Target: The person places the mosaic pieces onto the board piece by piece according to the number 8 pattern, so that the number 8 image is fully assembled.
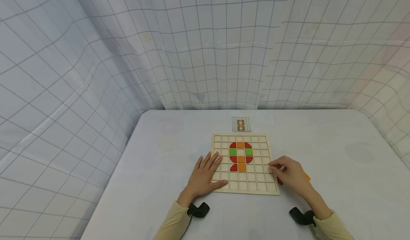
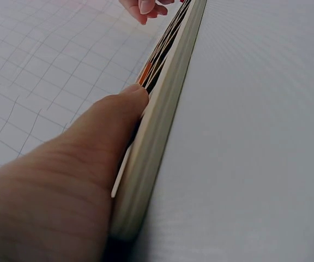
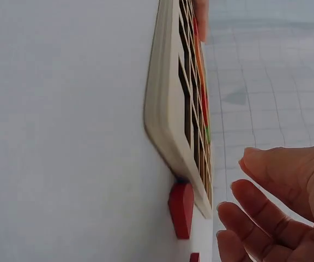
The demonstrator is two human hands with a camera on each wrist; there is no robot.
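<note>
My left hand (image 1: 203, 177) lies with spread fingers on the left side of a wooden grid board (image 1: 256, 179). Its thumb (image 2: 113, 114) rests along the board's near edge in the left wrist view. Red (image 1: 234, 168), orange (image 1: 241, 168) and green (image 1: 232, 152) pieces sit in the board's middle cells. Over the board's right edge is my right hand (image 1: 289, 174), thumb and index tips close together. I cannot tell whether they pinch anything; no piece shows there. Below that hand, a red piece (image 3: 181, 210) lies against the board's edge.
Behind the board lies a small pattern card (image 1: 241, 124) with a printed grid and coloured shapes. An orange piece (image 1: 307, 176) shows past the right hand. Gridded white curtains (image 1: 217, 55) hang behind and beside the white table (image 1: 160, 176).
</note>
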